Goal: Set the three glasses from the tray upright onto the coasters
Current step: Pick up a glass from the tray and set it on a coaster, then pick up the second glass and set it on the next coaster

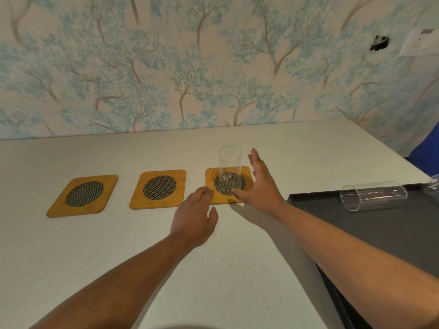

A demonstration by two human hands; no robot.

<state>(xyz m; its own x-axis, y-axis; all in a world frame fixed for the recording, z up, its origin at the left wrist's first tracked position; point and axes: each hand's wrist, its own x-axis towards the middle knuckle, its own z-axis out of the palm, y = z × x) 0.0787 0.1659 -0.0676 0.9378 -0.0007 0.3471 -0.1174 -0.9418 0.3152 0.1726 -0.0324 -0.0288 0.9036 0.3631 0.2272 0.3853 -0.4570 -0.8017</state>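
Both hands are empty. My right hand (257, 184) is spread wide just beside the upright glass (229, 169), thumb low at the front of its base, fingers fanned behind; I cannot tell if it touches the glass. My left hand (193, 218) rests loosely curled at the near corner of the right coaster (247, 173), probably to keep it from sliding. That glass stands on the mesh centre, so one of three looks done. The middle coaster (158, 189) and left coaster (83, 195) are bare. A second glass (374, 195) lies on its side on the black tray (356, 224), its open mouth toward me; a third barely shows at the frame's right edge. The tray's raised rim sits close to my right forearm, so I should lift over it. The countertop (118, 245) between coasters and tray gives clear passage.
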